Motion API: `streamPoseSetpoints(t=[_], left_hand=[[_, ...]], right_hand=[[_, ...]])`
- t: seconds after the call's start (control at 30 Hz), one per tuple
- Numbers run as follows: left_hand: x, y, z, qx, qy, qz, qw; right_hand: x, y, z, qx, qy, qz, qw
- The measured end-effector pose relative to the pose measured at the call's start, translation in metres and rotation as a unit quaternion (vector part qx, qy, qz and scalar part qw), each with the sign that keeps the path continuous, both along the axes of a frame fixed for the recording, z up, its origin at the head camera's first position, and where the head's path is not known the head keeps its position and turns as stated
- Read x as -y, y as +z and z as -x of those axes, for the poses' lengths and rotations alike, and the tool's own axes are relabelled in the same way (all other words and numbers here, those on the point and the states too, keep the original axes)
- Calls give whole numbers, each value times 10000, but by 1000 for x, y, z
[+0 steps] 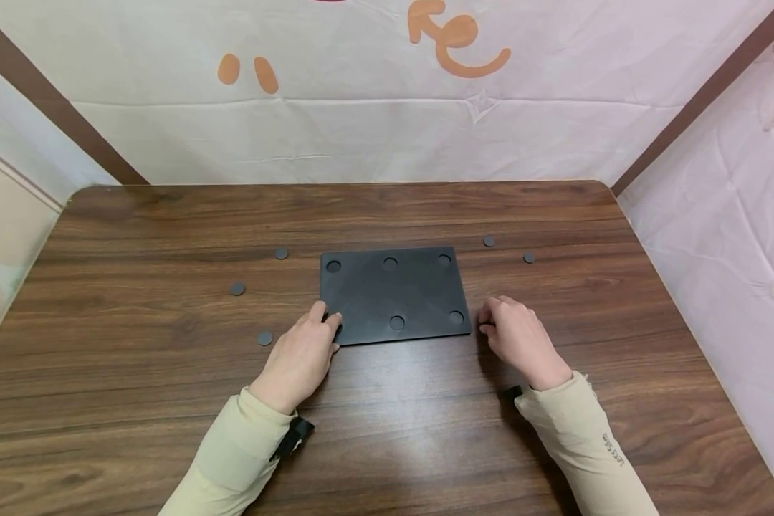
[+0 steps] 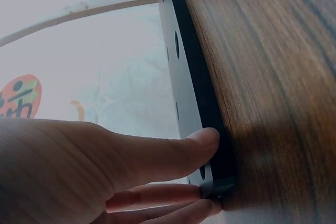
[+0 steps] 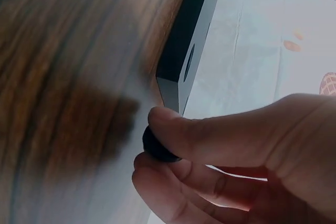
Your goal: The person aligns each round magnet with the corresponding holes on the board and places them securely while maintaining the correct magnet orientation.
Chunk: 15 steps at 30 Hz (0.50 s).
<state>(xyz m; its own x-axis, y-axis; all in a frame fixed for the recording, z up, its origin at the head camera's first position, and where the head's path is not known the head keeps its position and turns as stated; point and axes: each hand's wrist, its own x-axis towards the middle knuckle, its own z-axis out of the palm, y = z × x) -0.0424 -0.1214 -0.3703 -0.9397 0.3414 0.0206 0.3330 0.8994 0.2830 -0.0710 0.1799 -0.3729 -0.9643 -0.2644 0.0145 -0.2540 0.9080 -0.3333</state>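
A flat black board with several round recesses lies on the table, slightly tilted in the head view. My left hand grips its near left corner; the thumb rests along the front edge and the fingers reach round the left side. Just off the board's right edge, my right hand pinches a small round black disc between thumb and fingers. The disc is mostly covered by the hand from above. One corner of the board is hidden under the left hand.
On the wooden table left of the board lie three dark discs, one far, one midway and one near the left hand. Two more discs lie at the back right. A white printed cloth hangs behind.
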Motion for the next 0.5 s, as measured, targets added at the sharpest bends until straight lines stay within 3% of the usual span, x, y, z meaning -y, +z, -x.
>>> streamPoseSetpoints(t=[0.23,0.5], left_hand=[[-1,0,0,-37,-14,57,10000],[-1,0,-1,-125,-14,81,9999]], right_hand=[[1,0,-1,-54,-4,152,9999],[3,-3,0,-320,275,456,9981]])
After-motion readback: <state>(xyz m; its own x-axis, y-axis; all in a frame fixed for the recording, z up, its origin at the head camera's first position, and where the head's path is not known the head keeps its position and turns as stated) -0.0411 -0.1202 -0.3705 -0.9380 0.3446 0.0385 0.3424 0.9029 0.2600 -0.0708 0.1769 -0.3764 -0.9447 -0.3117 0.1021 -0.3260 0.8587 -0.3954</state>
